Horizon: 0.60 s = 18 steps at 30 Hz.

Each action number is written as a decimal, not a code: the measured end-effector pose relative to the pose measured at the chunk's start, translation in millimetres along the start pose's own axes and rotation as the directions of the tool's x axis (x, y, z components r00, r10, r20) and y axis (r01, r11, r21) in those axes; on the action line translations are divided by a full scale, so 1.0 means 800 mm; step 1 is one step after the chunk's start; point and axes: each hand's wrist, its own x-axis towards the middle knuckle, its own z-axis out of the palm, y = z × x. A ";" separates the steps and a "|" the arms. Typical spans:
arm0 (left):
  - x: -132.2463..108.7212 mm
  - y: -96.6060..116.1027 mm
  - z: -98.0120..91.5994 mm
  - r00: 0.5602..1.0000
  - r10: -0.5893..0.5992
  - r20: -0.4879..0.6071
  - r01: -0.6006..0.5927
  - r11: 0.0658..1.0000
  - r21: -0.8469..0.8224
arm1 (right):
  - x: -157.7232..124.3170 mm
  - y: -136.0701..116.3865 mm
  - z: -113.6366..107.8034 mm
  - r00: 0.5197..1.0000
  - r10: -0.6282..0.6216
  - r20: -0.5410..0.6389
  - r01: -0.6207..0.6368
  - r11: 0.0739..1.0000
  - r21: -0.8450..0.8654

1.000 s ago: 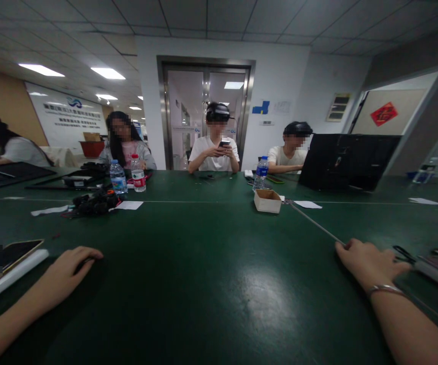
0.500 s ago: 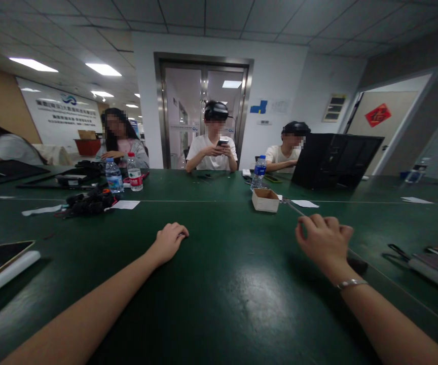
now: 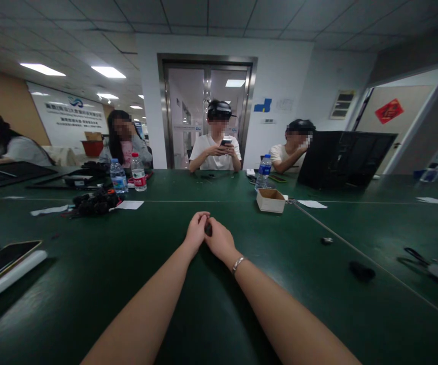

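Note:
My left hand [image 3: 196, 232] and my right hand [image 3: 221, 239] meet over the middle of the green table [image 3: 219, 304], their fingertips touching or nearly so. The fingers of both are curled and closed. A dark patch shows between them, and whether it is a small object or a gap I cannot make out. A bracelet circles my right wrist. Off to the right lie a small shiny metal piece [image 3: 327, 241] and a black object [image 3: 362, 271], both apart from my hands.
Beyond my hands stands an open cardboard box [image 3: 271, 204], with a water bottle [image 3: 263, 172] behind it. Two bottles and a black tangled bundle [image 3: 96, 203] are at left. A phone [image 3: 19, 253] lies near left. A black computer case [image 3: 344, 159] and several people are across the table.
My right hand has come left and down from above the table's right side to meet my left hand. My left hand has moved right. The metal piece is now uncovered.

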 end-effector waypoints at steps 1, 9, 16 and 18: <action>0.001 0.000 -0.003 1.000 -0.016 -0.015 0.015 0.998 -0.063 | 0.002 0.001 0.002 1.000 -0.018 -0.011 0.018 1.000 0.012; 0.001 -0.005 0.001 0.998 -0.045 0.050 0.051 0.989 -0.141 | 0.002 0.024 -0.004 0.991 -0.132 -0.028 0.133 0.991 0.015; -0.004 0.006 0.000 0.998 -0.066 0.009 0.066 0.981 -0.185 | 0.003 0.022 0.001 0.980 -0.182 -0.077 0.186 0.981 0.049; -0.005 0.008 0.000 0.997 -0.083 0.008 0.083 0.977 -0.195 | 0.003 0.023 0.002 0.979 -0.188 -0.079 0.194 0.979 0.064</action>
